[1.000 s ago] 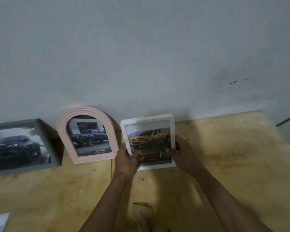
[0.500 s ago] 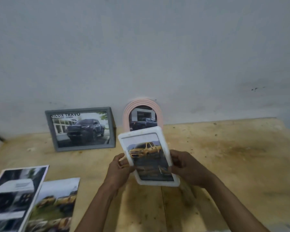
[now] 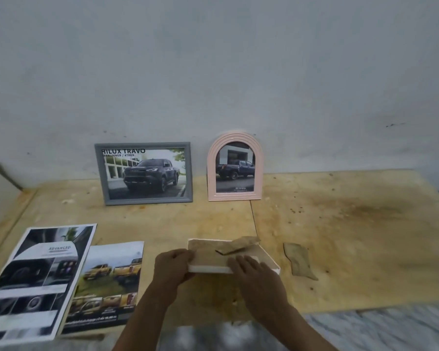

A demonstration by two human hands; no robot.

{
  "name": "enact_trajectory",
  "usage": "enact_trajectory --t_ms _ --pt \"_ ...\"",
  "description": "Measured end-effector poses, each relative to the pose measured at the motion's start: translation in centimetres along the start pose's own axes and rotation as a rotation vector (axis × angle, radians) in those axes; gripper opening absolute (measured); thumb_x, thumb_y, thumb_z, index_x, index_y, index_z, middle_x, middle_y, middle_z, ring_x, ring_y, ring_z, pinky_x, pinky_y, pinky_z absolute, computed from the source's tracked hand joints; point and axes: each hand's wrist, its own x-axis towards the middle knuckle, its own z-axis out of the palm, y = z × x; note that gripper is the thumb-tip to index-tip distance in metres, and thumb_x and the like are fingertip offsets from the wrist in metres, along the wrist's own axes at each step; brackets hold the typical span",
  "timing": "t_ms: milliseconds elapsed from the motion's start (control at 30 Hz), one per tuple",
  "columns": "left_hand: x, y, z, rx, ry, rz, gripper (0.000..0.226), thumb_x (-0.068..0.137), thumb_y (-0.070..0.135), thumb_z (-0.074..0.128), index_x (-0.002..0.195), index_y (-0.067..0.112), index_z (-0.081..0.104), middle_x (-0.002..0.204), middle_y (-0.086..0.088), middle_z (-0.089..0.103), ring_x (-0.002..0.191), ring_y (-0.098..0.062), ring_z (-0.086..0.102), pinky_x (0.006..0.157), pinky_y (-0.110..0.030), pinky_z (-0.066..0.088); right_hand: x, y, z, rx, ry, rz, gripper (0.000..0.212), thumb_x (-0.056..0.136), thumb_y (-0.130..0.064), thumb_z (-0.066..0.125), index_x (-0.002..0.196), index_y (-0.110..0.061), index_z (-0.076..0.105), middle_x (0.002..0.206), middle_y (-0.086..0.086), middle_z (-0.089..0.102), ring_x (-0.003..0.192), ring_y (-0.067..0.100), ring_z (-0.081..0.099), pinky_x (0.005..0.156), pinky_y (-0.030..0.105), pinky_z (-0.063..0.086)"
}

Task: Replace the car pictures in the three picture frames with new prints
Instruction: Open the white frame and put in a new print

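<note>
The white frame (image 3: 269, 259) lies face down on the wooden table (image 3: 352, 224), its brown backing board and raised stand flap (image 3: 238, 245) showing. My left hand (image 3: 174, 268) grips the frame's left edge. My right hand (image 3: 254, 272) rests flat on the backing, fingers spread. A grey frame (image 3: 145, 172) with a dark pickup picture and a pink arched frame (image 3: 235, 168) with a blue pickup picture stand against the wall. Two loose prints lie at the left: a dark interior sheet (image 3: 36, 282) and a yellow truck sheet (image 3: 107, 285).
A grey-white wall (image 3: 213, 72) rises behind the table. A torn brown scrap (image 3: 299, 260) lies to the right of the white frame. The table's front edge meets a marbled floor (image 3: 378, 330) at the lower right.
The white frame came away from the wall toward me, was turned over, and now lies face down on the table. My right hand shifted from its edge onto the backing.
</note>
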Motion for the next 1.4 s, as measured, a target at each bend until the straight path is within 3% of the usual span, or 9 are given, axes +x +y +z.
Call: enact_trajectory --t_ms 67,200,367,533,667,867,1033,1267,1400 --pt "0.9 -1.8 -0.4 0.121 0.051 0.009 0.012 0.083 0.004 0.072 0.095 0.002 0.075 0.093 -0.015 0.069 0.087 -0.032 0.064 0.075 -0.045 0.058 -1.2 -0.8 1.9 0.003 -0.002 0.002 0.027 0.078 -0.018 0.055 0.103 -0.019 0.065 0.096 0.000 0.069 0.086 0.021 0.068 0.060 0.033 0.058" --pt "1.7 -4.6 -0.8 0.348 0.087 0.029 0.027 0.077 0.001 0.073 0.103 0.004 0.075 0.080 -0.006 0.071 0.076 -0.028 0.068 0.072 -0.043 0.060 -3.3 -1.6 4.2 0.002 -0.074 -0.013 0.034 0.064 -0.015 0.069 0.097 -0.021 0.062 0.097 0.000 0.065 0.089 0.023 0.065 0.055 0.033 0.054" --pt "1.8 -7.0 -0.4 0.530 0.116 0.115 0.035 0.077 0.017 0.076 0.111 0.011 0.070 0.091 -0.004 0.069 0.080 -0.022 0.062 0.068 -0.028 0.046 -4.7 -1.7 6.5 -0.009 -0.084 0.004 0.030 0.073 -0.016 0.043 0.095 -0.021 0.063 0.097 0.000 0.064 0.090 0.025 0.064 0.054 0.036 0.051" --pt "1.8 -8.3 0.1 0.616 0.120 0.174 0.044 0.075 0.023 0.077 0.115 0.011 0.065 0.103 -0.010 0.070 0.087 -0.027 0.062 0.072 -0.029 0.044 -5.3 -1.7 7.4 -0.010 -0.154 -0.006 0.038 0.061 -0.020 0.071 0.099 -0.018 0.064 0.101 0.003 0.065 0.089 0.026 0.065 0.055 0.036 0.053" --pt "2.0 -8.8 0.3 0.651 0.134 0.212 0.042 0.071 0.024 0.076 0.109 0.010 0.067 0.100 -0.010 0.071 0.093 -0.031 0.065 0.079 -0.034 0.050 -5.9 -1.9 8.2 -0.021 -0.132 0.010 0.030 0.070 -0.013 0.054 0.098 -0.017 0.064 0.100 0.002 0.065 0.084 0.023 0.063 0.054 0.034 0.053" --pt "2.3 -9.8 0.5 0.746 0.162 0.334 0.029 0.082 0.018 0.066 0.110 0.008 0.065 0.102 -0.009 0.068 0.095 -0.029 0.063 0.074 -0.030 0.042 -5.9 -2.0 8.0 0.045 -0.217 0.062 0.042 0.058 -0.014 0.076 0.098 -0.016 0.064 0.103 0.002 0.064 0.087 0.024 0.062 0.058 0.035 0.056" --pt "2.5 -10.6 0.9 0.939 0.231 0.457 0.037 0.090 0.027 0.057 0.123 0.011 0.054 0.117 -0.010 0.056 0.109 -0.032 0.052 0.088 -0.046 0.045 -4.9 -1.6 7.9 0.127 -0.283 0.083 0.038 0.059 -0.018 0.073 0.094 -0.023 0.059 0.100 -0.004 0.060 0.092 0.022 0.059 0.064 0.035 0.055" --pt "5.0 -12.9 1.2 1.125 0.180 0.665 0.075 0.089 0.051 0.021 0.153 0.011 0.028 0.155 -0.011 0.036 0.144 -0.030 0.030 0.113 -0.061 0.022 0.3 1.1 8.5 0.209 0.023 0.190 0.046 0.073 -0.034 0.072 0.114 -0.019 0.061 0.124 0.004 0.061 0.114 0.024 0.052 0.078 0.038 0.057" --pt "5.8 -12.7 1.4 1.117 0.194 0.688 0.073 0.088 0.049 0.023 0.153 0.015 0.027 0.151 -0.010 0.038 0.141 -0.030 0.030 0.114 -0.064 0.019 0.8 2.1 10.1 0.386 0.139 0.617 0.058 0.074 -0.049 0.066 0.123 -0.023 0.047 0.127 0.004 0.046 0.111 0.025 0.046 0.082 0.042 0.049"
